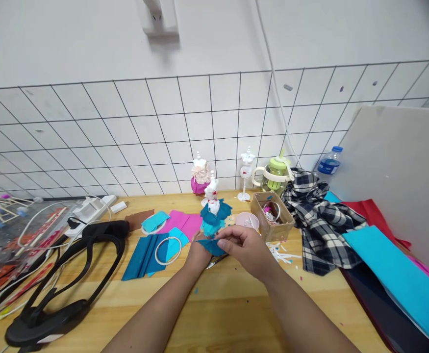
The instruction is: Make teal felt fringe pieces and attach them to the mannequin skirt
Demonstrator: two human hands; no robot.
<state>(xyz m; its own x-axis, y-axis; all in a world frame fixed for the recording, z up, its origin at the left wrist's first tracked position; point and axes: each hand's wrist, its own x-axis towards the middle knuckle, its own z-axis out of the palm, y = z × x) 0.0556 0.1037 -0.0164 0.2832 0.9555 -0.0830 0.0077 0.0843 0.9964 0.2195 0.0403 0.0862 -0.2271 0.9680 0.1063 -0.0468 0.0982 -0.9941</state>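
As the worktop (232, 314) lay before us, we held a small teal paper piece (213, 246) low in front of a white dress form (212, 190), just below the form's teal ruffles (210, 218). Our right hand (248, 250) had its grip pinched on the piece's right edge, thumb and fingertips together; our left hand (198, 254) lay against the left side, but the piece covered its fingers, and we could not tell whether that grip was clamped or merely supporting.

We judged the piece nearly weightless, soft and matt, probably crepe, hardly slippery but easily creased or torn. Its edges seemed the safest hold, with light fingertip pressure. The form looked like hard, light plastic, best steadied at its torso, clear of the crushable ruffles.

Around us, textures varied. To the left, a smooth white ring (157, 252) lay over flat turquoise paper beside a ridged, folded dark-teal sheet (137, 258), near a magenta sheet (191, 225). To the right stood an open brown box (276, 232) with stiff walls, a shallow pink dish (239, 223) just beside it, thin white strips (281, 255) scattered in front, and crumpled checked cloth (317, 230) beyond.
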